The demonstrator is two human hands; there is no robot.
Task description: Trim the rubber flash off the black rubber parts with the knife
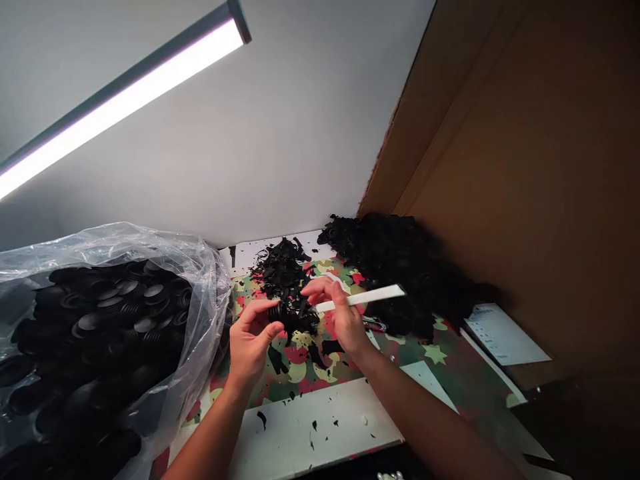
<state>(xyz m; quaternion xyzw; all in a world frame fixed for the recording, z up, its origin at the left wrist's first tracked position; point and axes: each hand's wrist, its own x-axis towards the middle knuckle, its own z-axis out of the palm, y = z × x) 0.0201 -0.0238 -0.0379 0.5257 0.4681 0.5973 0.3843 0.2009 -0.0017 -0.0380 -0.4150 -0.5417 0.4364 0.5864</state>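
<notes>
Near the centre of the view, the left hand (255, 337) pinches a small black ribbed rubber part (277, 313) between thumb and fingertips, holding it up above the camouflage-patterned mat (445, 357). Just beside it at 3 o'clock, the right hand (340, 313) is closed around a slim white tool (365, 298), whose free end points out toward 3 o'clock while its working end meets the rubber part. Below and behind the two hands lies a small heap of black trimmings (285, 267), with more scraps scattered toward 6 o'clock over a white board (320, 427). At 2 o'clock from the hands a larger pile of black pieces (400, 260) sits against a brown cardboard wall (525, 167). At 9 o'clock a clear plastic bag (200, 293) holds many black round caps (120, 300). A sheet of paper (500, 333) lies at 3 o'clock, well apart from the hands. A lit tube lamp (125, 93) runs across at 11 o'clock.
</notes>
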